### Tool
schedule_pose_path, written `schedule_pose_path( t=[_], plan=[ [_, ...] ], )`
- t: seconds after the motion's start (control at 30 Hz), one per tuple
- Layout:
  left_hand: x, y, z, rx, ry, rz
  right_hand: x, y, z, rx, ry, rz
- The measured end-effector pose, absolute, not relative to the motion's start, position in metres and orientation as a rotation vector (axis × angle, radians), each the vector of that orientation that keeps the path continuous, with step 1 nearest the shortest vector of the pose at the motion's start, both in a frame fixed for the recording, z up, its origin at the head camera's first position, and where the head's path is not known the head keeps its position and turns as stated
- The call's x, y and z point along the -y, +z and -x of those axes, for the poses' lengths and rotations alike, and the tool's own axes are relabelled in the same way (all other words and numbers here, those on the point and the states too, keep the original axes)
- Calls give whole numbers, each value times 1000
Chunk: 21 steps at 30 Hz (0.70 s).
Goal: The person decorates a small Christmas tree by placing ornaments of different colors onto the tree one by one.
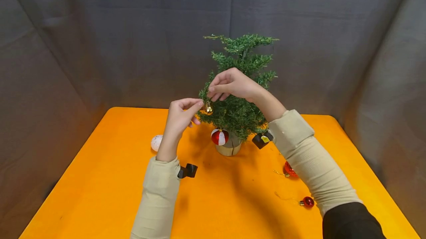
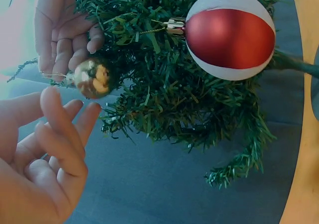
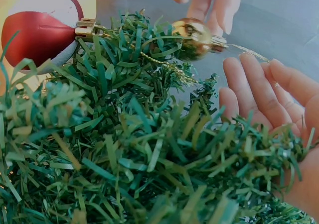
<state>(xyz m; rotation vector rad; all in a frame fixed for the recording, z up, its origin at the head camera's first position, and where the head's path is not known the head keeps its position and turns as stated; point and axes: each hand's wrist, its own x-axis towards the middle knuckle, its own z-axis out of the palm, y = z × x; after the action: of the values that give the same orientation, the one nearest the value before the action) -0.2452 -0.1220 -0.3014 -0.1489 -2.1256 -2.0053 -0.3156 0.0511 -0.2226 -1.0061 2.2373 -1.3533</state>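
Note:
A small gold bauble point(image 1: 208, 109) hangs at the left side of a small green artificial Christmas tree point(image 1: 244, 115). My right hand point(image 1: 233, 85) pinches the bauble's thin gold string point(image 3: 249, 52) between thumb and index finger, just above the bauble. Close beside the bauble is my left hand point(image 1: 181, 115), its fingers loosely bent, with nothing between them in the left wrist view point(image 2: 55, 154). Lower on the tree hangs a red and white striped bauble point(image 1: 219, 137) by its own gold loop.
The tree stands in a wooden base point(image 1: 229, 149) on an orange tabletop point(image 1: 110, 183). A white speckled ball point(image 1: 156, 143) lies behind my left wrist. To the right, an orange-red bauble point(image 1: 290, 170) and a small dark red bauble point(image 1: 308, 202) lie by my right sleeve. Grey curtains point(image 1: 149, 46) enclose the table.

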Motion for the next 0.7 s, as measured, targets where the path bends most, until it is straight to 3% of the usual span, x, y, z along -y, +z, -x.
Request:
schedule_pose_path(
  t=[0.7],
  plan=[
    [112, -298, 260, 1935, -2279, 273, -51, -223, 316, -2212, -1369, 957]
  ],
)
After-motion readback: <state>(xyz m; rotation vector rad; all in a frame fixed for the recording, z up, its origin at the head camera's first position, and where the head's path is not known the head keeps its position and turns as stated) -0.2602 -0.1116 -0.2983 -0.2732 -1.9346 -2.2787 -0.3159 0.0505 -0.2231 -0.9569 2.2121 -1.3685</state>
